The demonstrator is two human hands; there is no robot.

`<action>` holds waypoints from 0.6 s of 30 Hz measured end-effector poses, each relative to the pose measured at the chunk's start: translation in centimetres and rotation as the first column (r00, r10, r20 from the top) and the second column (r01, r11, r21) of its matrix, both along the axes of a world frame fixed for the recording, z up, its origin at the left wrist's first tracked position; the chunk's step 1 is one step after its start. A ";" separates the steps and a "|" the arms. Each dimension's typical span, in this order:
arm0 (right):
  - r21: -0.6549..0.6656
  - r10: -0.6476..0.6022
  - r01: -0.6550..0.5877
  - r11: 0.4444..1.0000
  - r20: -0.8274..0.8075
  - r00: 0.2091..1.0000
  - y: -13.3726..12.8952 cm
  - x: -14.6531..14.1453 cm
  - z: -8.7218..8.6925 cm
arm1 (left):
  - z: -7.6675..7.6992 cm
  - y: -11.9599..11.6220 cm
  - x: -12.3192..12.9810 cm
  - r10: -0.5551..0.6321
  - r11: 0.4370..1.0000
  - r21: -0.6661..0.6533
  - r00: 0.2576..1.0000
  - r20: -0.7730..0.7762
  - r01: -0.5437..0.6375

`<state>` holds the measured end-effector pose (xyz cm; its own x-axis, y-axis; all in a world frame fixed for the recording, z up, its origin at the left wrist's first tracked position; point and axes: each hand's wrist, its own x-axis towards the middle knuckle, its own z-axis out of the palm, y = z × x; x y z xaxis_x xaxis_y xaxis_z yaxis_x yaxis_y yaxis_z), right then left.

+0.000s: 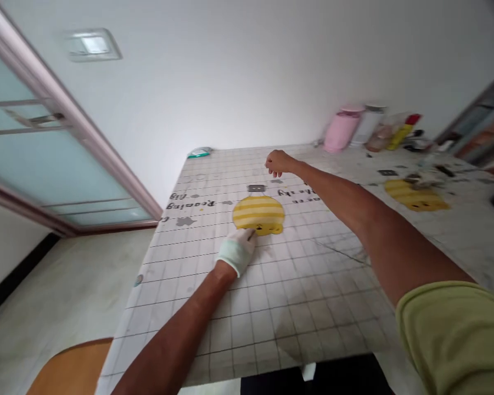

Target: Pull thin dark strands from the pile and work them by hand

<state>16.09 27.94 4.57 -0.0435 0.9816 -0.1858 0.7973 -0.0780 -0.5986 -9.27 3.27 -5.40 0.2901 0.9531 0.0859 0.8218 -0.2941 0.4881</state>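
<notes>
A white tablecloth with a dark grid, lettering and yellow bear prints covers the table. My left hand, in a whitish glove with a pale green cuff, rests at the lower edge of the middle bear print. Its fingers are pressed together; whatever they may hold is too small to make out. Farther forward, my bare right hand hovers over the cloth near the wall side, its fingers curled downward. Anything inside that hand is hidden.
A teal-edged item lies at the far left corner. Along the wall at the right stand a pink container, a white one and a yellow-red package. A wooden stool is at the lower left, beside the table.
</notes>
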 end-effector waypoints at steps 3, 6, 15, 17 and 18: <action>0.082 -0.070 0.053 0.995 0.216 0.974 -3.9 9.6 2.0 | 0.2 0.3 0.2 0.040 0.999 -0.016 0.999 0.003 -0.040; 0.076 -0.106 0.085 0.993 0.355 0.929 -7.9 16.4 2.7 | 0.8 0.4 0.4 0.075 0.996 -0.055 0.997 -0.016 -0.076; 0.115 -0.012 -0.058 0.992 0.530 0.848 -13.6 17.5 -2.5 | 1.3 0.0 0.8 0.146 0.988 -0.038 0.980 -0.136 -0.152; 0.137 -0.042 -0.040 0.990 0.548 0.835 -13.5 16.6 -2.9 | 1.2 0.0 0.9 0.155 0.986 -0.029 0.974 -0.165 -0.162; 0.140 -0.064 -0.018 0.990 0.556 0.829 -13.3 16.4 -2.8 | 1.2 0.0 0.9 0.157 0.986 -0.023 0.972 -0.175 -0.163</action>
<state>32.47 14.61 1.73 0.0498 0.9980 -0.0386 0.9969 -0.0520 -0.0582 -8.35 3.23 -4.21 0.1408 0.9900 0.0120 0.9293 -0.1363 0.3431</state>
